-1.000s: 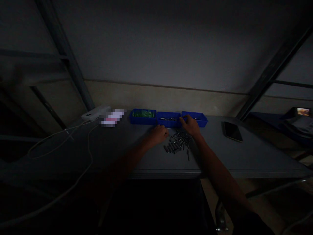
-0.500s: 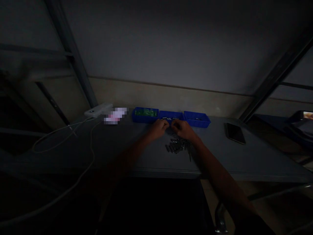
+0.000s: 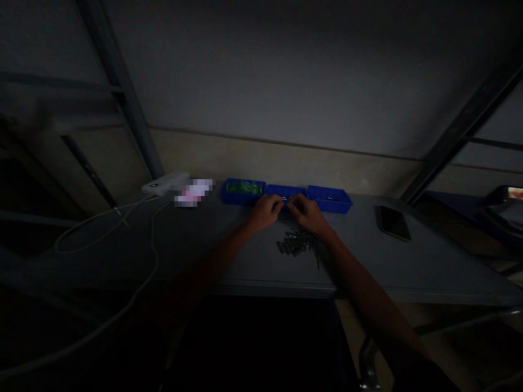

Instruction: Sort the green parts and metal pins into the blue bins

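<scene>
The scene is very dim. My left hand (image 3: 265,211) and my right hand (image 3: 307,212) are close together in front of the middle blue bin (image 3: 286,191), fingers curled toward each other as in a pinch; what they hold is too small and dark to name. A pile of several small metal screws or pins (image 3: 296,244) lies on the grey table (image 3: 204,250) just below my right hand. A left blue bin (image 3: 242,191) holds green pieces. A right blue bin (image 3: 330,198) stands beside the middle one.
A dark phone (image 3: 392,222) lies on the table to the right. A white power brick (image 3: 164,183) with a white cable (image 3: 151,239) sits at the back left. A wall rises behind the bins. Dark shelf frames stand on both sides.
My right hand came back from the right blue bin to the middle, meeting my left hand, which rose slightly toward the middle bin. The camera view shifted a little.
</scene>
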Motion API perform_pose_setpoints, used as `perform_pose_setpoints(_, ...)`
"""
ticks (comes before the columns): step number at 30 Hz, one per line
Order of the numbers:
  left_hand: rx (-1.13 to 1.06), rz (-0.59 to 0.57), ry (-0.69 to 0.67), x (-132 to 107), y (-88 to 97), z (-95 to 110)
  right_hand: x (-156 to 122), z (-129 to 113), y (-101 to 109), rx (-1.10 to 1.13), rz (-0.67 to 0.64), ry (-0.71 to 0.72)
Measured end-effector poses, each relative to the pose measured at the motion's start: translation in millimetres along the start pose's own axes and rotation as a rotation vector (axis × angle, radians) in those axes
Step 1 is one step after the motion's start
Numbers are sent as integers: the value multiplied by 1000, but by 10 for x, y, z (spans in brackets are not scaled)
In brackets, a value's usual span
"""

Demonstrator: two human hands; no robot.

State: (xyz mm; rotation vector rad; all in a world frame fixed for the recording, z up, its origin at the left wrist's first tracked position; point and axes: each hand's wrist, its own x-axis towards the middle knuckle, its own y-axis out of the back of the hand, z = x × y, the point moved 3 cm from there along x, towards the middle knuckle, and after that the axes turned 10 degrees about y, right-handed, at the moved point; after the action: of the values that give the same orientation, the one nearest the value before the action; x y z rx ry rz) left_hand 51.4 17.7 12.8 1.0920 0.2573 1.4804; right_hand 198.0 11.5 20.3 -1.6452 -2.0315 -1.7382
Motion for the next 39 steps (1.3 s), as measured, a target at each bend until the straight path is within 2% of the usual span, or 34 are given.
perform_pose_setpoints(4, 0, -30, 25, -7, 7, 25, 7, -8, 14, -48, -18, 7)
perform_pose_setpoints(8, -44, -1, 11, -13, 17, 31, 20, -2, 21, -76, -11, -2)
perform_pose_setpoints(13, -12, 12, -6, -13, 23, 21, 8, -5, 31, -6, 8, -5)
perform_pose_setpoints(18, -61, -36, 25, -9, 16, 31, 2, -41, 39, -9, 0, 19)
perform_pose_setpoints(21, -57, -90, 37, -15, -33, 12, 29, 0, 129, -84, 26, -5)
perform_pose_setpoints(24, 37, -140, 34, -35, -109, -47, 30, 209, 364, -261, 201, -170)
perform_pose_setpoints(26, 131, -179, 29, -55, -158, -94, -31, 424, 551, -405, 373, -382)
perform_pose_setpoints(28, 209, -227, 38, -77, -194, -131, -118, 620, 666, -486, 450, -550)
perform_pose_setpoints(30, 257, -265, 59, -98, -212, -144, -193, 744, 685, -517, 420, -645)
perform_pose_setpoints(32, 284, -282, 82, -114, -219, -134, -222, 756, 628, -515, 361, -653)
perform_pose_setpoints(35, 307, -285, 110, -125, -230, -104, -158, 601, 457, -449, 293, -545)
perform_pose_setpoints(39, 266, -243, 139, -92, -221, -115, -4, 299, 156, -267, 88, -294)
